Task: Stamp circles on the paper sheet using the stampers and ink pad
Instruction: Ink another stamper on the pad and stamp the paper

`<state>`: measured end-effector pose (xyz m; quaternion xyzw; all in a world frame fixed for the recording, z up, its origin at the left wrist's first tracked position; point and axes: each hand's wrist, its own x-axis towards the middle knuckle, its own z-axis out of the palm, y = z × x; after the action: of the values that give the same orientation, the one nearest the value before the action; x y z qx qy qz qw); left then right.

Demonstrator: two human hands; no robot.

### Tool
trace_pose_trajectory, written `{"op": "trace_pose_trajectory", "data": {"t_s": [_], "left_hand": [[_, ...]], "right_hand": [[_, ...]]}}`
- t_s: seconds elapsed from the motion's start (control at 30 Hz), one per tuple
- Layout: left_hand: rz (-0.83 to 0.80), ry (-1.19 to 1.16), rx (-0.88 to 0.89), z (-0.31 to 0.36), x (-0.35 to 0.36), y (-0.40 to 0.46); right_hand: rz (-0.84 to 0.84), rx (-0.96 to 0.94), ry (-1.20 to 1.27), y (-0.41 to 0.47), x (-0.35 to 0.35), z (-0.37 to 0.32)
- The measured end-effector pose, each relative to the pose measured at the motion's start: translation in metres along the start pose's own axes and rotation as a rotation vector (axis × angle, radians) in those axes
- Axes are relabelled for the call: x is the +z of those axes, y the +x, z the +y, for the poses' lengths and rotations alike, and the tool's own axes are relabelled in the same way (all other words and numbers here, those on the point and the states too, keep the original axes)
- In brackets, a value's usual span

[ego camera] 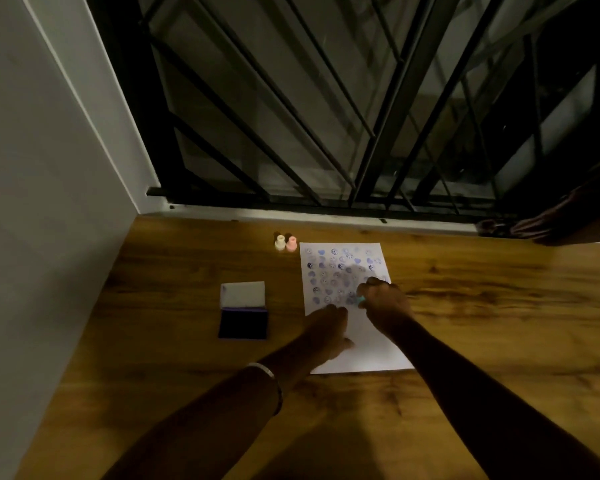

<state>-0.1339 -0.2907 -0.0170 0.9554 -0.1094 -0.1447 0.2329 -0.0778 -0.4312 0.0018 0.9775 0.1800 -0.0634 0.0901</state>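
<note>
A white paper sheet [371, 348] lies on the wooden table [174, 368], its upper half covered with several rows of blue stamped marks. My right hand [385, 299] is closed around a teal stamper [360, 299] held down at the lowest row of marks. My left hand [326, 327] rests flat on the sheet's left edge, fingers together, holding nothing. An open ink pad [243, 323] with a dark blue pad and a raised white lid lies left of the sheet. A cream stamper [280, 242] and a pink stamper [291, 244] stand upright beyond the sheet's top left corner.
A grey wall [32, 202] bounds the table on the left. A black window grille [326, 116] stands behind the table's far edge. Another person's hand [534, 226] rests on the sill at the far right.
</note>
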Motion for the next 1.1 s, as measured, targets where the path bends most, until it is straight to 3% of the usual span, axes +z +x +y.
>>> {"op": "trace_pose_trajectory", "data": {"t_s": [0.73,0.8,0.93,1.03,1.1], "left_hand": [[-0.019,0.053,0.016,0.003,-0.005,-0.004],[-0.028,-0.094,-0.014,0.003,-0.009,-0.006],[0.097,-0.874,-0.353,-0.006,-0.022,-0.006],[0.117,-1.327,-0.628,-0.019,-0.035,-0.010],[0.110,-1.576,-0.702,-0.031,-0.043,-0.015]], "right_hand": [[0.066,0.076,0.088,-0.008,0.000,-0.014],[0.064,0.099,0.101,-0.012,-0.004,-0.019],[0.110,0.177,0.213,-0.019,-0.019,-0.030],[0.122,0.136,0.254,-0.024,-0.027,-0.047],[0.122,0.063,0.265,-0.026,-0.031,-0.060]]}}
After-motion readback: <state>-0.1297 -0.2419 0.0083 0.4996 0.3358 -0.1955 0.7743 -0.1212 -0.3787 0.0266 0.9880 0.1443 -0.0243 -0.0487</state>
